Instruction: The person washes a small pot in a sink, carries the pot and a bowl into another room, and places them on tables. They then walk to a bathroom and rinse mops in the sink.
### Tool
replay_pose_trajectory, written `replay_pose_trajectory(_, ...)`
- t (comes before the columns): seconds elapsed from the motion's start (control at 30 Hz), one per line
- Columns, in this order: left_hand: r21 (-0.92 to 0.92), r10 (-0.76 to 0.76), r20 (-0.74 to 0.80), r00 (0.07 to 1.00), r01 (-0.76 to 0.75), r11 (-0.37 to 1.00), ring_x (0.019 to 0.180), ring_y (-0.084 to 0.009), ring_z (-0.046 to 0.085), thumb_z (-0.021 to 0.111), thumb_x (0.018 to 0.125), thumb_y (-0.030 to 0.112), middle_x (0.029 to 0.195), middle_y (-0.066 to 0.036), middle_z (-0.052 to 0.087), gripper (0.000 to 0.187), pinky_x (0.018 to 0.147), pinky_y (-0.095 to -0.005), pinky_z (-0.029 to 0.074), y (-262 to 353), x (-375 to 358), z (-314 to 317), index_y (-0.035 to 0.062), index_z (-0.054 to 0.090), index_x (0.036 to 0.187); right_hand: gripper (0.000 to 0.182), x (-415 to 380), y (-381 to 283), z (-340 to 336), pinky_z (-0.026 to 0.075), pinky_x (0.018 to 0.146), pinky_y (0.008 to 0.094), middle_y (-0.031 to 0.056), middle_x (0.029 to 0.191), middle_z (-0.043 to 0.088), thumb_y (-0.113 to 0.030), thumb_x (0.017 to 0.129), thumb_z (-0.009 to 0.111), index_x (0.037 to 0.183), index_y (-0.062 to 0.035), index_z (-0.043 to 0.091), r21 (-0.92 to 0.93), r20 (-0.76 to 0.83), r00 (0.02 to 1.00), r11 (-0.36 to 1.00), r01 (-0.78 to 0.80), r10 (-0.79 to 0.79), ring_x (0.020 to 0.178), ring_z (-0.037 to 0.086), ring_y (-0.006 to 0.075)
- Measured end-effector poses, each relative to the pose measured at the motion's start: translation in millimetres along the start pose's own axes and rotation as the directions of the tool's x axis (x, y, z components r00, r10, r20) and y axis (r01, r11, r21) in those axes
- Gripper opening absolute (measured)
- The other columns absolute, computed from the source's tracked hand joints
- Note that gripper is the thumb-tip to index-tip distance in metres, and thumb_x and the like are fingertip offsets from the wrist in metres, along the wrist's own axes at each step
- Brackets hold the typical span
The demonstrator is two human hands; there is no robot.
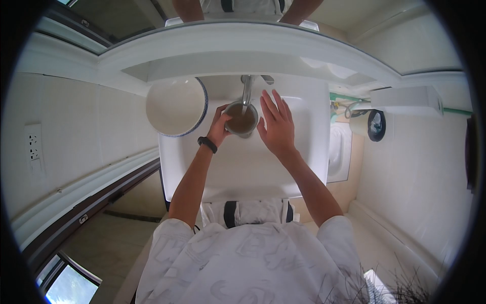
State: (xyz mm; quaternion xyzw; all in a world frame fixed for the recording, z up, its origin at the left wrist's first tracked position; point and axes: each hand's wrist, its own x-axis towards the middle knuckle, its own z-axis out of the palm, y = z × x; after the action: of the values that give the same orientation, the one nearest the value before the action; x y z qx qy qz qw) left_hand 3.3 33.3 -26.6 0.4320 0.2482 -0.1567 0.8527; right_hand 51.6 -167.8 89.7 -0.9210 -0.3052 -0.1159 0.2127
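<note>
Head view, cup: the cup is held over the sink, directly below the faucet; its mouth is turned upward, and its long axis is judged to be near upright.
Cup and hands: the cup is placed between the two hands, to the right of the left hand and to the left of the right hand; the left is the nearer, being in contact.
Left hand: the cup's left side is gripped, with the thumb laid at the rim; a dark wristband is worn on that wrist.
Right hand: nothing is held; the fingers are extended and pointed toward the faucet side, and the palm is kept just beside the cup, with a narrow gap seen.
Cup contents: a brownish surface is shown inside; whether it is liquid or the cup's own bottom cannot be told.
Faucet spout: its tip is lined up over the cup's mouth; whether water is being run cannot be made out.
Bowl: a large blue-rimmed bowl is set at the sink's far left corner, well apart from the right hand; its pale inner wall is exposed.
</note>
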Motion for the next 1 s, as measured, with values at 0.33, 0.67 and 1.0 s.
replay_pose_trajectory(0.33,-0.011,-0.069,-0.031,0.997,0.069,0.998,0.124,-0.0252,0.05,0.05,0.086,0.028,0.133,-0.008,0.048,0.054,0.094,-0.0473,0.048,-8.4,-15.6,-2.6,0.0142,0.039,0.138,0.063,26.3,3.6,-2.7,0.037,0.108,0.0465,0.013,0.148,0.041,-0.003,0.078,0.062,0.138,-0.0025,0.044,0.123,-0.023,0.999,0.992,-0.032,0.035,0.137,0.037,0.0357)
replay_pose_trajectory(0.67,-0.053,-0.1,-0.036,0.994,0.098,0.994,0.126,-0.0259,0.048,0.05,0.09,0.033,0.136,-0.008,0.046,0.052,0.096,-0.0494,0.047,-12.5,-32.2,-9.6,0.0146,0.039,0.137,0.064,35.8,-6.9,-2.1,0.044,0.101,0.0439,0.0138,0.146,0.042,-0.001,0.077,0.065,0.137,-0.0033,0.045,0.327,-0.189,0.971,0.942,-0.077,0.145,0.131,0.044,0.034)
replay_pose_trajectory(1.0,-0.025,-0.075,0.007,0.997,0.075,0.997,0.126,-0.026,0.048,0.054,0.092,0.039,0.137,-0.009,0.046,0.057,0.096,-0.0486,0.047,-4.8,-40.5,-2.2,0.0142,0.038,0.14,0.053,3.7,-6.8,-11.4,0.045,0.097,0.0424,0.0076,0.137,0.053,0.001,0.072,0.063,0.124,-0.0073,0.057,0.197,-0.166,0.986,0.979,0.049,-0.016,0.124,0.052,0.03)
